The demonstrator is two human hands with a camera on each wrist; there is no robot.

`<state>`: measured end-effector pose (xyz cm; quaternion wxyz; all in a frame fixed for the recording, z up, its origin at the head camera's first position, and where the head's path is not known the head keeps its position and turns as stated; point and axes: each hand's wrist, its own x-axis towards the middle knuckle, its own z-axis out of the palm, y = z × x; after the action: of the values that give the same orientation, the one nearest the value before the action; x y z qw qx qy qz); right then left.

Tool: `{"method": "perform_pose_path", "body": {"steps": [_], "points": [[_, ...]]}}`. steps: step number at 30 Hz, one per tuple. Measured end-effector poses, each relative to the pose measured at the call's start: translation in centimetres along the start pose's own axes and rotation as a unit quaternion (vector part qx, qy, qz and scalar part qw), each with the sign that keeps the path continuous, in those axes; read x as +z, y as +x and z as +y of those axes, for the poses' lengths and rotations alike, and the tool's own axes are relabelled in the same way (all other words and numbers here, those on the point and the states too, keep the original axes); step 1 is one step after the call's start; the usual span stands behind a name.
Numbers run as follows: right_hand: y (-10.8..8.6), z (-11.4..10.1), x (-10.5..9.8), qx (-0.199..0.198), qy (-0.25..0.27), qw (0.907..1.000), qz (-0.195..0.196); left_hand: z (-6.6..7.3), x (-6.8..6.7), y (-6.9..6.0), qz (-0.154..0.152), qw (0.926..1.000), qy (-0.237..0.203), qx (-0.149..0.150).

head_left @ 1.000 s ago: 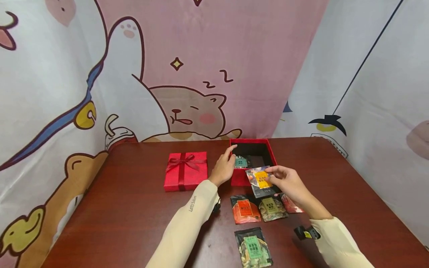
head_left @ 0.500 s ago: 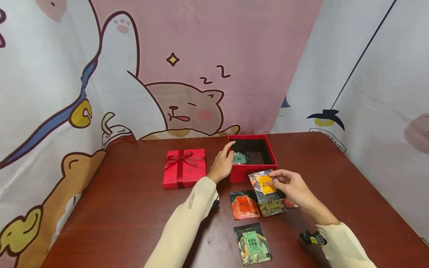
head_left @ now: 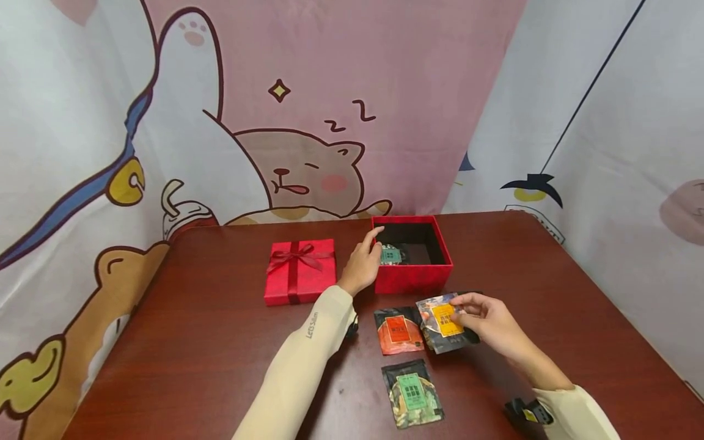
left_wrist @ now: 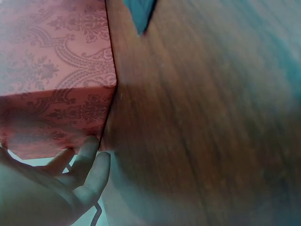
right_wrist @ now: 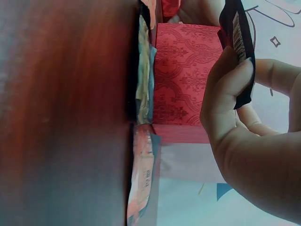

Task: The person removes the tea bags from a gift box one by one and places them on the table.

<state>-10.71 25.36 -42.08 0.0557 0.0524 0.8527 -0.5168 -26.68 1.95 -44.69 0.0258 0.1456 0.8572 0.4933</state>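
My right hand [head_left: 492, 321] pinches a flat food packet [head_left: 447, 321] with a yellow label between thumb and fingers. In the right wrist view its dark back [right_wrist: 237, 35] with a barcode stands above the tabletop. My left hand [head_left: 360, 263] rests against the left side of the red box [head_left: 412, 279], its index finger reaching up to the rim. The left wrist view shows these fingers touching the box's patterned side. Inside the lidless box lies a teal-labelled packet [head_left: 392, 254]. In the head view, the held packet hides most of what lies beneath it.
A red lid [head_left: 301, 272] with a ribbon bow lies left of the box. On the brown table [head_left: 209, 354], an orange-labelled packet [head_left: 398, 330] and a green-labelled packet [head_left: 412, 394] lie in front. The right wrist view shows an olive packet [right_wrist: 143, 70] and a pinkish packet [right_wrist: 142, 174].
My right hand has carried the yellow-labelled packet from the box's front edge rightward and nearer, over the packets on the table. My left hand has stayed by the box.
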Motion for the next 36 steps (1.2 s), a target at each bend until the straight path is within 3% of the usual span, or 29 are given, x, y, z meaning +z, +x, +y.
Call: {"method": "perform_pose_path", "body": {"steps": [16,36], "points": [[-2.4,1.9,0.4,0.019,0.029,0.9993,-0.014,-0.1,0.0,0.1,-0.002,1.0000,-0.002,-0.005],[-4.6,3.2,-0.2,-0.035,0.055,0.9929,-0.100,0.1,-0.1,-0.1,-0.005,1.0000,-0.005,-0.006]]}}
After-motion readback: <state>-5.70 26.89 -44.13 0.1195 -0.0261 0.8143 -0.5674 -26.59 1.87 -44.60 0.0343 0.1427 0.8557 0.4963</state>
